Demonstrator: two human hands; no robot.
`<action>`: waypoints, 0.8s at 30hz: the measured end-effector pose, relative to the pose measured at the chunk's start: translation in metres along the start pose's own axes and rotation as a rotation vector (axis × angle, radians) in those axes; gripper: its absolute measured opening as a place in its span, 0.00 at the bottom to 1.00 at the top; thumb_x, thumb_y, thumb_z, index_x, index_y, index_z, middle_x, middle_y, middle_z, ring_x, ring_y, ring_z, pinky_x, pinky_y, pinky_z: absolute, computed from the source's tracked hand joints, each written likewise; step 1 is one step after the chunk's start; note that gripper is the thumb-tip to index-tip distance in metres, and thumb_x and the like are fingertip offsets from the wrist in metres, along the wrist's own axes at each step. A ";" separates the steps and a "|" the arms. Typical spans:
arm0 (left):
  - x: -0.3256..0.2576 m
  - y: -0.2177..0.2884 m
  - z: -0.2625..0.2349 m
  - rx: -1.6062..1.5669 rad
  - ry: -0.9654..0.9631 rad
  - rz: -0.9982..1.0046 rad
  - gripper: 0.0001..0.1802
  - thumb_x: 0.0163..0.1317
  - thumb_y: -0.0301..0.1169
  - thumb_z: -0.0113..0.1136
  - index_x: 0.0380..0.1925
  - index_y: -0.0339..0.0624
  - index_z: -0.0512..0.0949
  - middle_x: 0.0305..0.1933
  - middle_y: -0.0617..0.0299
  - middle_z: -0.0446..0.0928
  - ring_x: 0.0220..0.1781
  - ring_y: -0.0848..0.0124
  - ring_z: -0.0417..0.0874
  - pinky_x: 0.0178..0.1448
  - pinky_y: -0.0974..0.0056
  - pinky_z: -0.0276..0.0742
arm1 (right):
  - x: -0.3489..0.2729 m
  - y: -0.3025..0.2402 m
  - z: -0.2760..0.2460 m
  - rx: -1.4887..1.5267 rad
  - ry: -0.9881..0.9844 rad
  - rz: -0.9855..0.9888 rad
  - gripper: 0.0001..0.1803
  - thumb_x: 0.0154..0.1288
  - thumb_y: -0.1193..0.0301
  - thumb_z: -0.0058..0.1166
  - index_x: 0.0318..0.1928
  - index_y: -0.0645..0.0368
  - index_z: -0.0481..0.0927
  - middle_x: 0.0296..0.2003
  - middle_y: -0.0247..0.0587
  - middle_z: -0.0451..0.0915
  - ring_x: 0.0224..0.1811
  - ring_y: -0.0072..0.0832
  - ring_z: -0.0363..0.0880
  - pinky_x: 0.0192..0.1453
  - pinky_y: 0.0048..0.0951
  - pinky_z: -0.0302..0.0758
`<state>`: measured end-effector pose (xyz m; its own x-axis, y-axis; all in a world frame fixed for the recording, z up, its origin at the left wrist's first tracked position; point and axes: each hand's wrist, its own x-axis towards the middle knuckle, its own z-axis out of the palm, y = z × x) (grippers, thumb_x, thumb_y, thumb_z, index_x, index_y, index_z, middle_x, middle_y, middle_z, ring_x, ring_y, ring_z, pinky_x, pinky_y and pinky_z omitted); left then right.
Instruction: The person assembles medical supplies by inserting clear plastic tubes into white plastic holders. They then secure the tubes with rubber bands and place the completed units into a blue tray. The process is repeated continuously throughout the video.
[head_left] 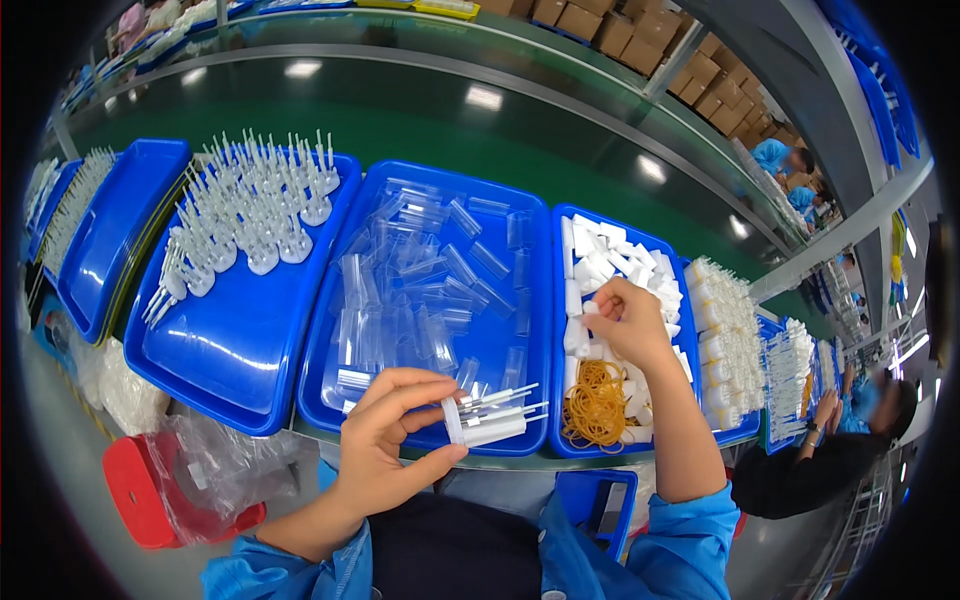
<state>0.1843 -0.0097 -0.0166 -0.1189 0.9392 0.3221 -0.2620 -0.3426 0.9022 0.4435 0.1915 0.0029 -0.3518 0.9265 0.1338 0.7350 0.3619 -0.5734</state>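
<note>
Left hand (385, 440) is pinching a white pin bundle (490, 418) – it's risking fanning loose while your right hand (625, 320) is picking white caps (610, 265).

green conveyor belt (420, 120) — stacked cardboard boxes (640, 40)

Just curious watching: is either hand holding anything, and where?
Left hand grips a bundle of white plastic pieces by its left end; right hand pinches a small white piece.

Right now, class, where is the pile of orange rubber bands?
In the head view, the orange rubber bands lie at the near end of the right-hand blue tray, just below the right hand and beside white plastic pieces.
</note>
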 end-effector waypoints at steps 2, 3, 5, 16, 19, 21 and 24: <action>0.000 -0.002 -0.002 0.016 -0.010 0.005 0.26 0.52 0.14 0.68 0.53 0.29 0.76 0.58 0.50 0.68 0.60 0.60 0.77 0.66 0.58 0.78 | -0.009 0.000 -0.011 0.114 0.114 -0.084 0.08 0.50 0.77 0.65 0.31 0.62 0.78 0.24 0.35 0.78 0.26 0.19 0.77 0.33 0.23 0.76; 0.001 -0.002 -0.002 0.021 -0.023 0.002 0.26 0.51 0.14 0.68 0.54 0.29 0.76 0.57 0.50 0.69 0.60 0.61 0.78 0.65 0.59 0.78 | -0.015 -0.002 -0.021 0.165 0.164 -0.123 0.08 0.51 0.78 0.64 0.32 0.62 0.78 0.25 0.34 0.78 0.27 0.18 0.77 0.34 0.22 0.76; 0.000 -0.004 -0.003 0.046 -0.028 0.009 0.27 0.51 0.15 0.68 0.54 0.29 0.76 0.57 0.50 0.69 0.59 0.62 0.78 0.64 0.60 0.78 | -0.029 -0.011 -0.029 0.334 0.220 -0.110 0.09 0.52 0.81 0.62 0.35 0.63 0.78 0.27 0.32 0.76 0.28 0.18 0.77 0.35 0.21 0.75; -0.001 -0.003 0.000 0.133 0.007 0.070 0.27 0.52 0.16 0.68 0.55 0.29 0.76 0.54 0.48 0.71 0.55 0.63 0.80 0.55 0.63 0.84 | -0.085 -0.066 -0.007 0.706 -0.009 -0.042 0.06 0.58 0.81 0.57 0.38 0.66 0.81 0.40 0.45 0.82 0.37 0.26 0.84 0.76 0.44 0.49; -0.003 -0.002 0.000 0.107 0.020 0.048 0.27 0.53 0.15 0.67 0.55 0.29 0.76 0.55 0.48 0.70 0.56 0.63 0.79 0.55 0.63 0.85 | -0.088 -0.069 -0.004 0.678 0.015 -0.124 0.05 0.54 0.78 0.60 0.33 0.65 0.83 0.39 0.45 0.83 0.40 0.30 0.83 0.78 0.52 0.35; -0.004 -0.002 0.000 0.098 0.023 0.037 0.27 0.53 0.14 0.66 0.55 0.29 0.75 0.56 0.48 0.69 0.56 0.62 0.79 0.56 0.63 0.85 | -0.090 -0.068 -0.004 0.649 0.025 -0.148 0.06 0.52 0.81 0.59 0.33 0.63 0.84 0.41 0.42 0.83 0.44 0.29 0.81 0.77 0.55 0.34; -0.005 -0.002 0.000 0.090 0.020 0.027 0.27 0.54 0.14 0.66 0.56 0.29 0.75 0.56 0.49 0.69 0.57 0.62 0.79 0.56 0.62 0.85 | -0.095 -0.069 -0.002 0.604 0.021 -0.169 0.09 0.51 0.84 0.59 0.33 0.62 0.85 0.41 0.41 0.83 0.46 0.28 0.80 0.77 0.58 0.35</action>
<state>0.1859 -0.0139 -0.0201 -0.1442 0.9286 0.3420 -0.1718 -0.3638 0.9155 0.4275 0.0782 0.0315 -0.4186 0.8656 0.2748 0.2103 0.3867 -0.8979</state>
